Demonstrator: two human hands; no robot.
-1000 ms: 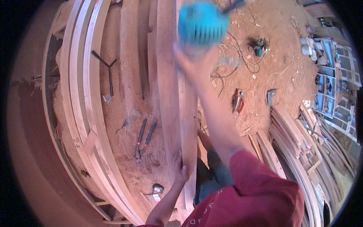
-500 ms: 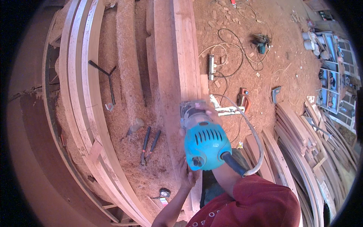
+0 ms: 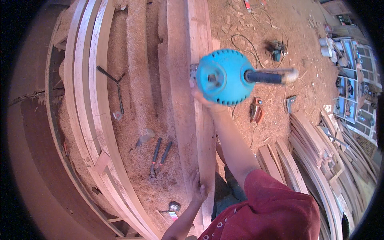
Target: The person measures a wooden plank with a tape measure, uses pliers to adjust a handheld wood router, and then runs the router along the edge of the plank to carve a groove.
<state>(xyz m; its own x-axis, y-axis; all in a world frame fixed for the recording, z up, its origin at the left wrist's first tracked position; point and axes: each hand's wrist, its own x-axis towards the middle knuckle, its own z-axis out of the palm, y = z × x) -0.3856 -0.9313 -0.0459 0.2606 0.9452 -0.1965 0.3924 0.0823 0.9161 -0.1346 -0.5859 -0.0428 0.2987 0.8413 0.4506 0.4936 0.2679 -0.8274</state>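
A router (image 3: 226,76) with a round blue motor cap and a dark cord sleeve stands on a long wooden beam (image 3: 205,148). My right hand (image 3: 206,98) wraps round its body below the cap, with most of the fingers hidden. The router's base shows only as a small strip at the cap's left. Nearer to me, my left hand (image 3: 197,188) rests open against the beam, fingers pointing away from me and thumb apart. It holds no tool.
Left of the beam, pliers (image 3: 159,158), a tape measure (image 3: 173,206) and a dark Y-shaped wrench (image 3: 116,80) lie among wood shavings. Curved timbers (image 3: 94,104) run along the far left. On the right floor are an orange power tool (image 3: 257,110), cords and stacked timber (image 3: 308,136).
My right hand has pushed the router away from me along the beam. Its cord has swung from trailing toward me to sticking out right. My left hand stays in nearly the same place.
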